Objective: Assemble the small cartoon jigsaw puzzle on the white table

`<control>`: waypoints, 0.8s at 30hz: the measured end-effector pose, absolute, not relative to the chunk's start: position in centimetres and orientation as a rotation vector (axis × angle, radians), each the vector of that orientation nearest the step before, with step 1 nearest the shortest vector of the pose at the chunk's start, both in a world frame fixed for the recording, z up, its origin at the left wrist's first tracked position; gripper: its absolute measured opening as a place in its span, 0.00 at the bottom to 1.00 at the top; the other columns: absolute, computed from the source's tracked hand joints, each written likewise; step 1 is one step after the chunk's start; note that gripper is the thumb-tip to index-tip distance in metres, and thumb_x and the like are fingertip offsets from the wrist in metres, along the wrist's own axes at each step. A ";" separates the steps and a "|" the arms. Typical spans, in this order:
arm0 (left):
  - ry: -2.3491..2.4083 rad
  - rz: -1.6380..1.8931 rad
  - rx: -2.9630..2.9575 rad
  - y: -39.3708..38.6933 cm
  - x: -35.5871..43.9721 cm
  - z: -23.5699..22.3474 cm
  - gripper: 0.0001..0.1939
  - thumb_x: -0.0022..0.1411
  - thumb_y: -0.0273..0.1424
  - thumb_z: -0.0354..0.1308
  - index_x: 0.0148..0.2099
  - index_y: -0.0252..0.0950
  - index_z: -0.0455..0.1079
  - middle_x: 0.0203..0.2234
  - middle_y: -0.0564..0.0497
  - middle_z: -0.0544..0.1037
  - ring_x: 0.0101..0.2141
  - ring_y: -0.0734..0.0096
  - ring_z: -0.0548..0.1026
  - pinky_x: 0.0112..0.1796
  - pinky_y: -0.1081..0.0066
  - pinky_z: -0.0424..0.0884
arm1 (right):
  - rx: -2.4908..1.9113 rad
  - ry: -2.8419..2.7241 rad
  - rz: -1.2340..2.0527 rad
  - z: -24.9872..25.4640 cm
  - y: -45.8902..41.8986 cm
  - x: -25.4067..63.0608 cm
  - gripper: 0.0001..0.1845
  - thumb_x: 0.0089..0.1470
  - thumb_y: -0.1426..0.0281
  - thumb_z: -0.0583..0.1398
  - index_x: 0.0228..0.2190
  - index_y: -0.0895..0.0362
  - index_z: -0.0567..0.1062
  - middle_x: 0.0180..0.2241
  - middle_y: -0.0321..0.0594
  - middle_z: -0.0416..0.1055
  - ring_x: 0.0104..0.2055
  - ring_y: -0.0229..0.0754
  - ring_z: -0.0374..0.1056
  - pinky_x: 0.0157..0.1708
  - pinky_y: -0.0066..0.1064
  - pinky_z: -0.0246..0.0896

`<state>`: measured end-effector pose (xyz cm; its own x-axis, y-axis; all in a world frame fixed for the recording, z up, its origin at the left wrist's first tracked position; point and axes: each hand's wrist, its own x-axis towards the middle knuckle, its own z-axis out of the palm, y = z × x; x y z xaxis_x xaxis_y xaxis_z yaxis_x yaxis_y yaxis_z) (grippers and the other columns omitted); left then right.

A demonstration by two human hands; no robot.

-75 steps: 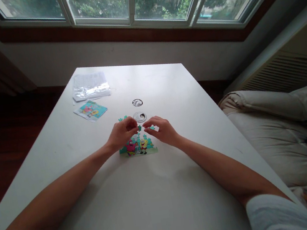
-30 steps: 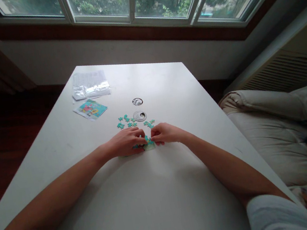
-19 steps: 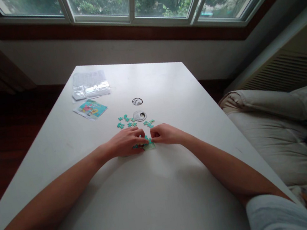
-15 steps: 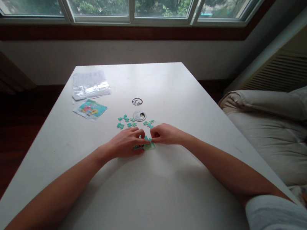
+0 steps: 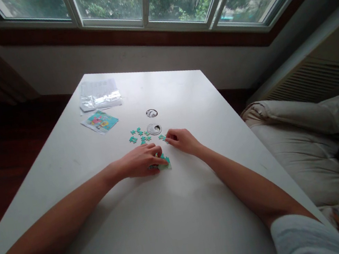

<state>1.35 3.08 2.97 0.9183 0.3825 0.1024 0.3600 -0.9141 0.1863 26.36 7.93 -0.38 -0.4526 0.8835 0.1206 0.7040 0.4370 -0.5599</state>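
A small, partly joined jigsaw puzzle [image 5: 164,167] in green and teal lies flat on the white table. My left hand [image 5: 144,160] covers its left side, fingers bent and touching it, which hides much of the picture. Up and to the right, my right hand [image 5: 183,140] has thumb and fingers pinched at a jigsaw piece [image 5: 165,139] among the loose ones. More loose teal pieces [image 5: 143,139] are scattered just beyond my left hand, some singly and some touching.
A round metal-rimmed fitting [image 5: 154,129] sits in the table behind the pieces, with a second round opening [image 5: 151,113] beyond. At the far left lie a colourful picture card [image 5: 100,121] and a clear plastic packet [image 5: 100,94]. A padded seat [image 5: 302,153] flanks the table's right side.
My right hand has moved up and away from the puzzle's right edge to the loose pieces. The left hand stays on the puzzle, and more of the puzzle's right side shows.
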 end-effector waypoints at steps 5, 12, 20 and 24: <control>0.540 0.201 2.931 3.2 1.3 2.8 0.18 0.65 0.36 0.65 0.56 0.49 0.76 0.46 0.47 0.74 0.44 0.61 0.72 0.47 0.65 0.67 | -1.008 -2.488 0.266 -1.7 7.5 25.1 0.16 0.66 0.64 0.58 0.52 0.52 0.78 0.57 0.48 0.69 0.61 0.51 0.60 0.59 0.43 0.57; 0.519 0.211 2.953 3.1 1.4 2.8 0.17 0.65 0.36 0.65 0.56 0.49 0.76 0.44 0.47 0.74 0.45 0.61 0.72 0.48 0.65 0.67 | -1.018 -2.663 0.156 -2.3 7.6 24.1 0.24 0.69 0.66 0.53 0.64 0.47 0.68 0.72 0.42 0.48 0.75 0.54 0.37 0.71 0.54 0.40; 0.577 0.162 2.995 1.9 1.7 3.5 0.17 0.68 0.36 0.61 0.58 0.49 0.73 0.47 0.47 0.74 0.44 0.62 0.71 0.47 0.65 0.67 | -0.974 -2.485 0.234 -2.2 8.4 25.4 0.09 0.65 0.68 0.58 0.44 0.52 0.79 0.63 0.42 0.67 0.71 0.50 0.50 0.67 0.50 0.52; 0.628 0.136 3.003 0.7 1.4 3.4 0.22 0.68 0.38 0.61 0.63 0.46 0.68 0.51 0.45 0.73 0.48 0.58 0.70 0.51 0.62 0.66 | -0.995 -2.440 0.251 -2.6 8.8 25.7 0.11 0.63 0.69 0.60 0.46 0.52 0.78 0.60 0.43 0.69 0.69 0.50 0.54 0.66 0.49 0.54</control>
